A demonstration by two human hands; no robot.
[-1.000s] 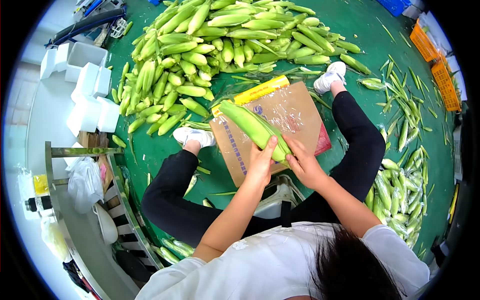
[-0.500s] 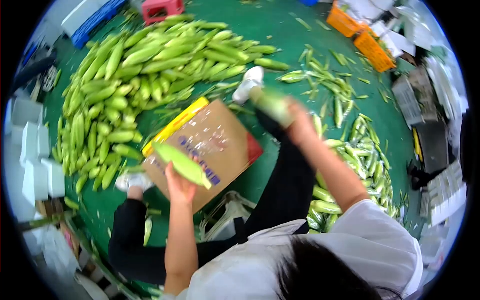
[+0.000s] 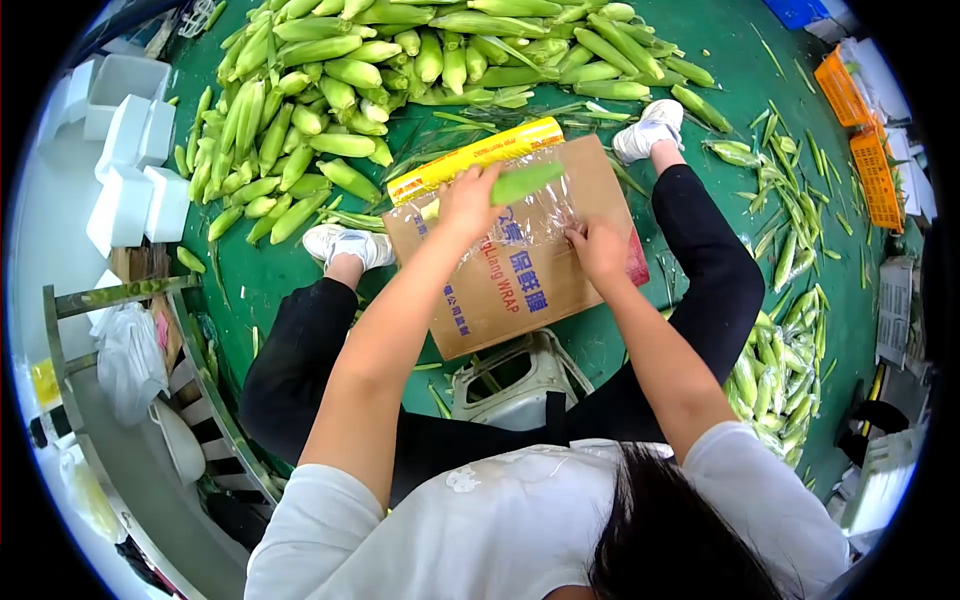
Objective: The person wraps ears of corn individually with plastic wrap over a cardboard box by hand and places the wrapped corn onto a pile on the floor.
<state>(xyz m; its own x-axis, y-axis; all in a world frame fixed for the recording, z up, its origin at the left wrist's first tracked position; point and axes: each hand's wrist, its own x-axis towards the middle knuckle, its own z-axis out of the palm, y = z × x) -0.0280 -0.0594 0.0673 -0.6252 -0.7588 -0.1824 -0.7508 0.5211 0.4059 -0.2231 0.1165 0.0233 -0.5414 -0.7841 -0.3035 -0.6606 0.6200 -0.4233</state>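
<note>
A cardboard box (image 3: 480, 300) stands between my knees, with a yellow roll box of film (image 3: 475, 160) along its far edge. An ear of corn in green husk (image 3: 528, 183) lies across the far part of the box. My left hand (image 3: 468, 203) is closed around the left part of this ear. Clear film (image 3: 545, 215) shines on the cardboard below the ear. At the film's near right edge, my right hand (image 3: 598, 250) has its fingers pinched together; the film there is too thin to tell exactly what is between them.
A big pile of husked-green corn (image 3: 340, 75) covers the floor ahead and to the left. Wrapped ears (image 3: 780, 375) lie at the right, near loose husk leaves (image 3: 795, 200). Orange crates (image 3: 875, 175) stand far right, white foam boxes (image 3: 125, 210) at the left. A stool (image 3: 515, 385) is beneath me.
The ear has moved from near the box's left side to its far part beside the roll. My right hand has let go of the other ear and come back from the right to the film.
</note>
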